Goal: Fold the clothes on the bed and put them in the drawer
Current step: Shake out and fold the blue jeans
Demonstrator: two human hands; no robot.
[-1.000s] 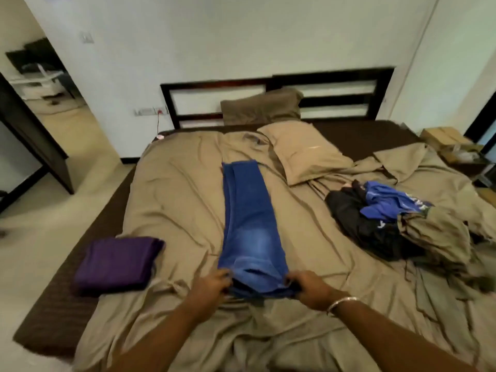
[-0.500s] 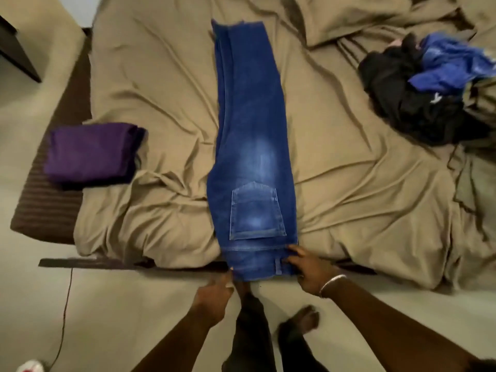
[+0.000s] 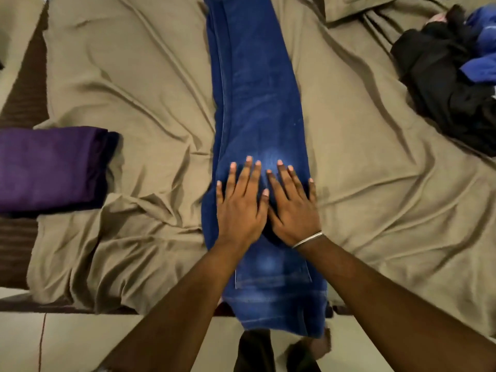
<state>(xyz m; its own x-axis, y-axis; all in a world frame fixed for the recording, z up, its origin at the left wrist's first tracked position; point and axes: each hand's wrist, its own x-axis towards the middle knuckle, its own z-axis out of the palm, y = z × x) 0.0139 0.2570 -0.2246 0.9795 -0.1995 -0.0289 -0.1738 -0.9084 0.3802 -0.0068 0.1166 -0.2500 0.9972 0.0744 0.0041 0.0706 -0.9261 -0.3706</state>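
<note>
Rumpled tan bedsheet [image 3: 139, 84] covers nearly the whole view, creased in long ridges that run out from the middle, with the dark brown mattress edge [image 3: 18, 108] showing along the left side and a strip of pale floor [image 3: 80, 342] below the foot of the bed.

Blue jeans [image 3: 252, 89] lie lengthwise down the middle of the sheet, folded leg on leg into one long narrow band. The legs run off the top of the view; the waistband end, with a back pocket [image 3: 271, 272] facing up, hangs just over the bed's near edge.

Both hands lie flat on the denim, side by side, about midway along the part in view. The left hand [image 3: 239, 208] has its fingers straight and slightly spread, palm down. The right hand [image 3: 292, 210] lies the same way just beside it, thumbs nearly touching, with a thin metal bangle [image 3: 307, 240] at the wrist. Neither hand grips anything; the fingers only press on the cloth.

A folded purple garment [image 3: 51, 167] sits at the left edge of the bed, well apart from the jeans, partly over the sheet's border. At the upper right lies a loose heap of black clothing [image 3: 440, 87] with a bright blue garment [image 3: 483, 36] bunched on top of it, unfolded. A corner of a tan pillow [image 3: 381, 4] shows at the top right. Below the waistband, part of the person's dark trouser leg and a bare foot [image 3: 308, 350] stand on the floor.
</note>
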